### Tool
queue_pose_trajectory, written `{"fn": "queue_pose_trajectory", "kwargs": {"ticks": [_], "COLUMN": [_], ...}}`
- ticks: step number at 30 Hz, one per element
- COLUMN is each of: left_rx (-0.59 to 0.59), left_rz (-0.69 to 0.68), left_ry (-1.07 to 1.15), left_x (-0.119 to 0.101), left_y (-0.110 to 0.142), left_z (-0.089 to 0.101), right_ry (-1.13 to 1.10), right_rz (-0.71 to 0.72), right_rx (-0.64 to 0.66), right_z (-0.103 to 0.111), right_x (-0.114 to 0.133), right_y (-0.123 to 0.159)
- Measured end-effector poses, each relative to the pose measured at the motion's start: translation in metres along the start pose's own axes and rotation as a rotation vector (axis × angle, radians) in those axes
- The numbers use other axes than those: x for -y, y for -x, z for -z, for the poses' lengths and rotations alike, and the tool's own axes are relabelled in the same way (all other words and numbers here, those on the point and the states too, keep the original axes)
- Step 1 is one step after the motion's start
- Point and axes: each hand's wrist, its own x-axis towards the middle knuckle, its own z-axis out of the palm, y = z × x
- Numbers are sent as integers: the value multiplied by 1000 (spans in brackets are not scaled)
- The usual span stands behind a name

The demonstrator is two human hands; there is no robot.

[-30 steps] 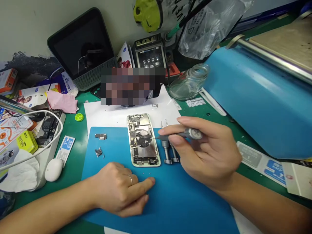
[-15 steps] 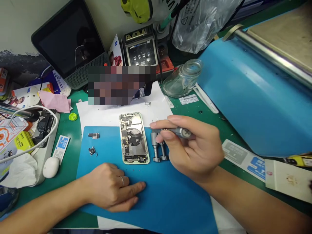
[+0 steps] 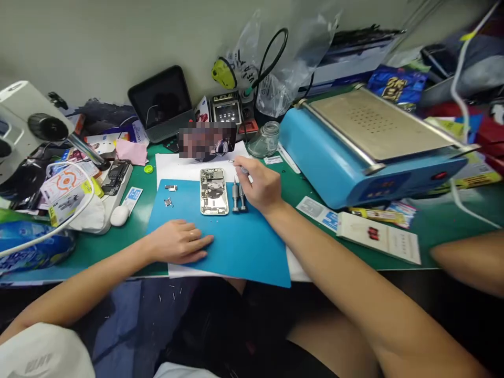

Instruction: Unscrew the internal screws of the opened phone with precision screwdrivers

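An opened phone (image 3: 214, 192) with its circuit boards showing lies on the blue mat (image 3: 236, 247). My left hand (image 3: 181, 241) rests on the mat in front of it, index finger stretched out and nothing in its grasp. Right of the phone, my right hand (image 3: 260, 182) is closed around a grey screwdriver (image 3: 244, 170); most of that tool is hidden by the fingers. Below this hand stand two more screwdrivers (image 3: 235, 199), side by side. Small metal parts (image 3: 169, 202) and a little bracket-like piece (image 3: 171, 188) lie left of the phone.
A blue heating machine (image 3: 326, 173) with a metal plate takes up the right side. Behind the phone are a propped-up screen (image 3: 226, 137) and a glass jar (image 3: 270, 137). A microscope (image 3: 43, 126) and clutter crowd the left. Another person's arm (image 3: 468, 257) shows at far right.
The view has drawn back and shows more of the bench. My right hand has shifted slightly farther off and turned its back to me, still holding the screwdriver. My left hand stays on the mat.
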Motion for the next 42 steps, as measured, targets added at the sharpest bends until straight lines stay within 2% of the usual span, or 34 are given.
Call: {"fn": "queue_pose_trajectory", "kwargs": {"ticks": [3, 6, 9, 14, 22, 30, 42], "left_rx": [37, 99, 170, 251, 307, 316, 330], "left_rz": [184, 328, 401, 449, 471, 485, 499], "left_ry": [-39, -90, -108, -70, -43, -22, -31], "left_x": [-29, -50, -53, -43, -44, -45, -46], "left_y": [60, 116, 141, 141, 138, 136, 137], "left_z": [20, 29, 25, 16, 16, 16, 20], "right_ry": [13, 9, -7, -85, -153, -193, -236], "right_rz": [-23, -55, -87, -145, -197, -240, -196], "right_rx": [-11, -7, 16, 55, 82, 108, 59], "right_z": [-3, -6, -10, -12, -15, -13, -16], "right_x": [-1, -3, -7, -15, -24, -30, -31], "right_y": [1, -1, -1, 0, -1, 1, -2]}}
